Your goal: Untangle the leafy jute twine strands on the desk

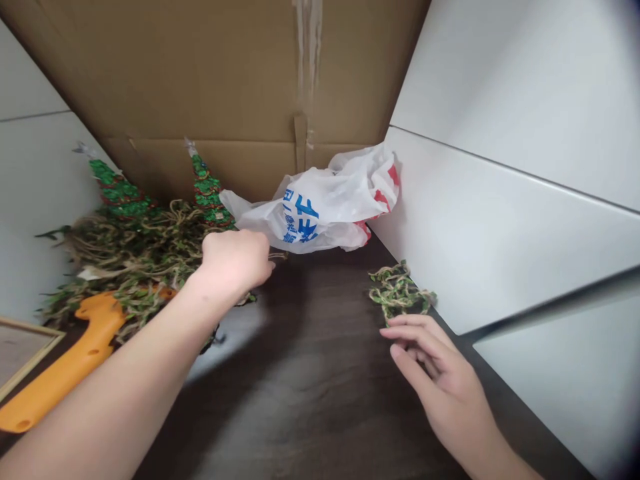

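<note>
The left hand [237, 260] curls tight, contents unclear; the right hand [445, 377], fingers loosely parted, is beside the small green-and-tan twine bundle [400, 291] on the dark wood-grain surface [310, 347]; gathering strands together should limit snags

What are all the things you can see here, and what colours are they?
cardboard: 1 big piece, brown, at the back
panels: several, white, both sides
toy trees: 2, green, back left
vine heap: 1, green and tan, left
tool handle: 1, orange, left front
frame: 1, light tan, left edge
plastic bag: 1, white with blue and red print, back middle
small vine bundle: 1, green and tan, right
surface: 1, dark brown, underneath
left hand: 1, bare, just before the bag
right hand: 1, bare, by the small bundle
</note>
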`<action>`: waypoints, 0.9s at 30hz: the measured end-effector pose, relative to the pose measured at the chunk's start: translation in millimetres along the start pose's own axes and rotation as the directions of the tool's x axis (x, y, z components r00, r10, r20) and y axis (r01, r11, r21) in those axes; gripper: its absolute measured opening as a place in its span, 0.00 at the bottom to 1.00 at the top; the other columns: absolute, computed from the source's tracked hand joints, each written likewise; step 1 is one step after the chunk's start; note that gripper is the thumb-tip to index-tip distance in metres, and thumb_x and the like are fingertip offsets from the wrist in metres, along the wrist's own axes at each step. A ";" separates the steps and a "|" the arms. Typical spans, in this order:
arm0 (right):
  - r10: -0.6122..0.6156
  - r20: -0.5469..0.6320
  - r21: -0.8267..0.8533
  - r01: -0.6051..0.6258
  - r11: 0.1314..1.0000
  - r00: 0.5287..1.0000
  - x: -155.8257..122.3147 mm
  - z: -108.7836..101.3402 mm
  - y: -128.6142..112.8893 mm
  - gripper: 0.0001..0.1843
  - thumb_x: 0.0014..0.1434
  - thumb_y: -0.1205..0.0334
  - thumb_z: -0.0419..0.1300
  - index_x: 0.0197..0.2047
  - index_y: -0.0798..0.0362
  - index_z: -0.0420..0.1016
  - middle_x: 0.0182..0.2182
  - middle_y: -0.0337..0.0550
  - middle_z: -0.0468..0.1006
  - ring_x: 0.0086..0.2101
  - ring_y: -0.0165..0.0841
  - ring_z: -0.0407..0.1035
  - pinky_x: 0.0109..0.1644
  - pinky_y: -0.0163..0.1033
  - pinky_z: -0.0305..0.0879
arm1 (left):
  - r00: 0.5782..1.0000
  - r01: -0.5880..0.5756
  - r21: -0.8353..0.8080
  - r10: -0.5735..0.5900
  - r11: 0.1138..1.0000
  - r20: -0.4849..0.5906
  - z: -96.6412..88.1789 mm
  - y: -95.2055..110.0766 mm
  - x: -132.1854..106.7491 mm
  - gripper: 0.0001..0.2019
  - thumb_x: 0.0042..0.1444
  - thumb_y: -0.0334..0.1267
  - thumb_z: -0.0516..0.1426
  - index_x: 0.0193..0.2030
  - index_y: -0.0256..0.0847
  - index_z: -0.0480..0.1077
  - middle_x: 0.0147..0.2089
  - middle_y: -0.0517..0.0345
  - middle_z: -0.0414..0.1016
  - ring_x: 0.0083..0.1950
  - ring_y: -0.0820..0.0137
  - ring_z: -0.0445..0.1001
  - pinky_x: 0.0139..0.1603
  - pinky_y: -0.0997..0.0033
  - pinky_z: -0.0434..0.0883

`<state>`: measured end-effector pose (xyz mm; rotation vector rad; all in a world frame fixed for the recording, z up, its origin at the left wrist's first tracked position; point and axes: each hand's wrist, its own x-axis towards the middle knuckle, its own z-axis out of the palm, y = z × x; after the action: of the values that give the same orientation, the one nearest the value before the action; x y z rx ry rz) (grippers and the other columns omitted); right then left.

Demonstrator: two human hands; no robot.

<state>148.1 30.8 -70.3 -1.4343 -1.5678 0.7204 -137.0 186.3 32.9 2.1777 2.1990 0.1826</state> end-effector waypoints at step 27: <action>0.017 0.163 -0.044 -0.009 0.999 0.987 5.8 4.6 -18.4 0.12 0.70 0.60 0.57 0.40 0.47 0.82 0.42 0.43 0.79 0.35 0.34 0.70 0.35 0.39 0.63 | 0.752 -0.160 -0.503 -0.225 0.850 -0.619 -69.6 -12.2 -11.5 0.14 0.58 0.41 0.53 0.38 0.40 0.80 0.36 0.53 0.82 0.39 0.62 0.80 0.38 0.63 0.74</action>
<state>135.5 34.0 -55.3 -1.4482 -1.7094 0.8342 -156.8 170.9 100.0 1.8967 2.0560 1.5880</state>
